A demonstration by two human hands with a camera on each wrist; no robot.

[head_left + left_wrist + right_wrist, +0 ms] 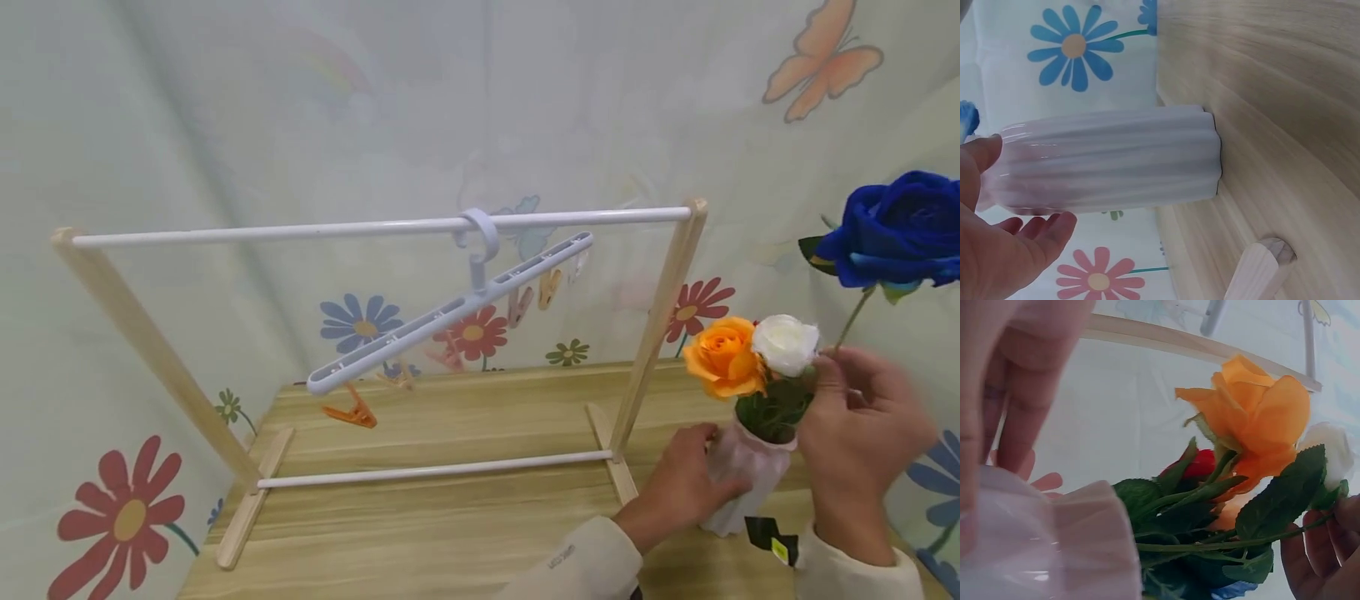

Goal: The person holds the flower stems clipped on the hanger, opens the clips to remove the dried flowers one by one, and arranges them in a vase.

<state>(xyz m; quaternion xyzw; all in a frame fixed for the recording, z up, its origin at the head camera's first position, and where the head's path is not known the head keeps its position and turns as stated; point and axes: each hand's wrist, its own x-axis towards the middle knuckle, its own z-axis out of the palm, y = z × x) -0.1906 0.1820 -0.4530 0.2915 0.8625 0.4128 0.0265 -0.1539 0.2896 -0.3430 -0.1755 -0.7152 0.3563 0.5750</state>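
Observation:
A pale pink ribbed vase (750,475) stands upright on the wooden table. My left hand (686,479) holds it near the top, thumb on one side and fingers on the other, as the left wrist view shows. My right hand (862,417) pinches a thin green stem beneath a large blue rose (903,229), above and right of the vase mouth. In the vase are an orange rose (723,358) and a white rose (785,343). Seen from the right wrist, a red flower (1200,464) and dark green leaves (1282,509) crowd the vase rim.
Left of the vase stands a wood-and-white rack (375,227). From its top bar hangs a tilted grey hanger (450,312) with small clips, including an orange clip (356,410). Behind is a flower-printed curtain (300,108). The rack's right foot (611,454) lies close to my left arm.

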